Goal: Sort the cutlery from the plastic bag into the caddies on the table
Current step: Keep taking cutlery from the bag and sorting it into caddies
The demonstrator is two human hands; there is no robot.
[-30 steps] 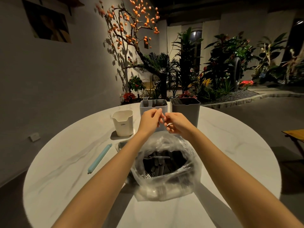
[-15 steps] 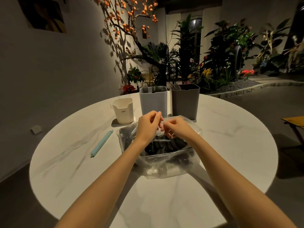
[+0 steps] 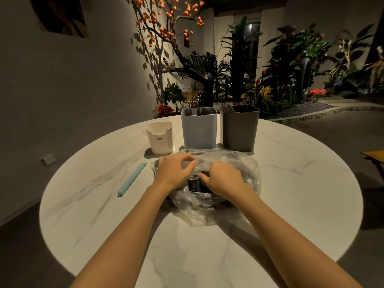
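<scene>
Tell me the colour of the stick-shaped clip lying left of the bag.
Light blue clip, clearest in the head view.

Seen from above a round marble table (image 3: 291, 183). At its middle, a crumpled clear bag (image 3: 245, 169) with something dark inside (contents too blurred to name). On the bag, left hand (image 3: 174, 171), fingers curled over the plastic on top; just right of it, right hand (image 3: 223, 179), pressed down on the bag, thumb at the dark opening. Behind the bag, side by side: white caddy (image 3: 160, 139), light grey caddy (image 3: 199, 129) with fork tips showing above its rim, dark grey caddy (image 3: 240, 128) with utensil ends at its left corner. Left of the bag, well apart from it, a pale blue clip (image 3: 132, 179) lying slantwise. Beyond the table, plants (image 3: 280, 65) and an orange-fruited branch.
</scene>
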